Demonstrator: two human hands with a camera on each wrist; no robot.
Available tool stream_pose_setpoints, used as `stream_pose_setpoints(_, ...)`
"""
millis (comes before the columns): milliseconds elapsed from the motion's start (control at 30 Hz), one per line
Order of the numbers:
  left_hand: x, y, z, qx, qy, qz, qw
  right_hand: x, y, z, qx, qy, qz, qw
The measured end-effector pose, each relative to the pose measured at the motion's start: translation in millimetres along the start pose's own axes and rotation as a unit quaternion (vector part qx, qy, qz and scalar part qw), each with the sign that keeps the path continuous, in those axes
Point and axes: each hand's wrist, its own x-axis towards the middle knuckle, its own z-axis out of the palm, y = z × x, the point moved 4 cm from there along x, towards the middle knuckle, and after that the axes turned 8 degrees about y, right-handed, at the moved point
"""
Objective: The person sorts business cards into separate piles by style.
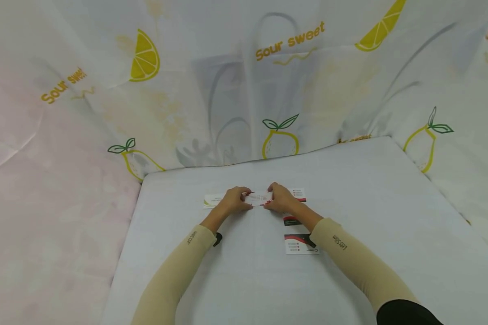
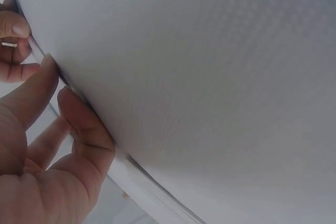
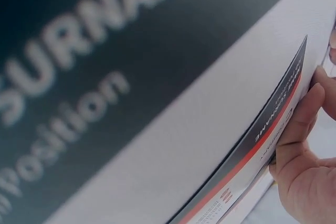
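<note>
A white business card [image 1: 258, 198] with small print and red corner marks lies between the two hands near the back of the table. My left hand [image 1: 233, 201] holds its left end between thumb and fingers, and my right hand [image 1: 282, 200] holds the right end the same way. In the left wrist view, the left thumb and fingertips [image 2: 86, 116] meet at the card's thin edge. The right hand [image 3: 307, 156] shows at the right side of its wrist view, beyond a black, red and white business card [image 3: 252, 150].
Left of the hands lies a white card with a yellow-green curve [image 1: 212, 201]. To the right is a red-and-black card [image 1: 299, 195]; two more, a partly covered card [image 1: 291, 220] and a nearer card [image 1: 298, 246], lie below it. A lemon-print curtain [image 1: 236, 90] borders the white table [image 1: 244, 280].
</note>
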Motion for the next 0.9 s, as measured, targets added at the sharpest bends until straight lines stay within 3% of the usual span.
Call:
stream_pose_setpoints(600,3.5,-2.7,-0.4,-0.008,0.007,0.019,0.9998,2.4,0.9,-1.1,0.018,0.005,0.003,1.0)
stream_pose_setpoints(900,2.9,-4.2,0.0,-0.011,-0.002,0.006,0.9999,0.8,2.5,-1.1,0.032,-0.001,0.011,0.999)
